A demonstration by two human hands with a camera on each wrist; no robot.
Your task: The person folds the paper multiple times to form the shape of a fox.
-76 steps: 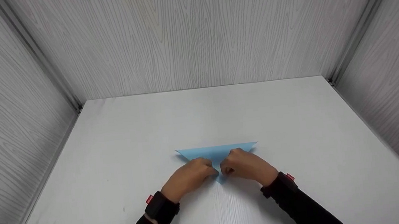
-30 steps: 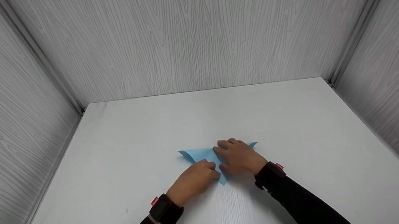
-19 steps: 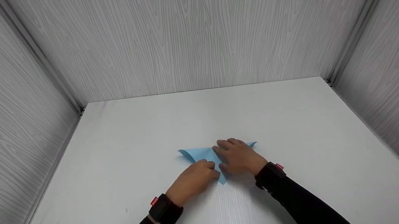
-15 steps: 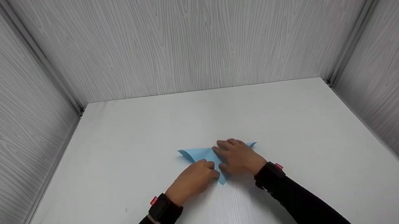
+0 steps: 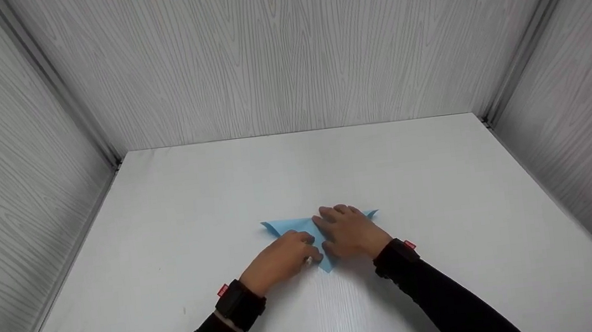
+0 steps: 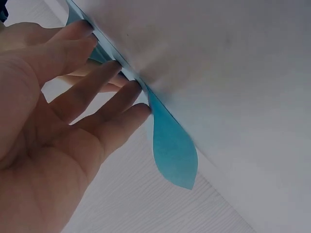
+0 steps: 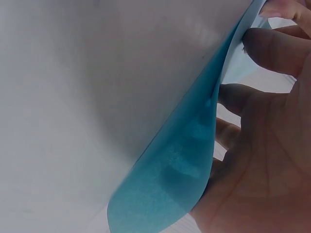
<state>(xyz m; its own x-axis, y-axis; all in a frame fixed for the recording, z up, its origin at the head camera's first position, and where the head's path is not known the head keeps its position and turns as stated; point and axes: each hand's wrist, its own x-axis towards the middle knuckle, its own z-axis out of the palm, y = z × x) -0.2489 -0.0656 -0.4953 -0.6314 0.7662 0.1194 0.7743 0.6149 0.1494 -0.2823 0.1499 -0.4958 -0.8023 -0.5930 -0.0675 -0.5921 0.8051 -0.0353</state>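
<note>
A light blue sheet of paper, folded to a triangle, lies mid-table with its point toward the person. Its two far corners curl upward. My left hand touches the left slanting edge with its fingertips, and in the left wrist view the fingers reach loosely to the paper. My right hand rests with spread fingers on the right half, hiding much of it. Seen from the right wrist, the fingertips press along the paper, whose loose flap bulges up beside the palm.
The white table has a grey wood-grain panel at its back and similar side panels left and right. Both wrists carry black bands with a red tag.
My right hand has gone from the paper's near point up onto its right half, its fingers spreading. The far corners have curled up. My left hand has just loosened and shifted slightly forward.
</note>
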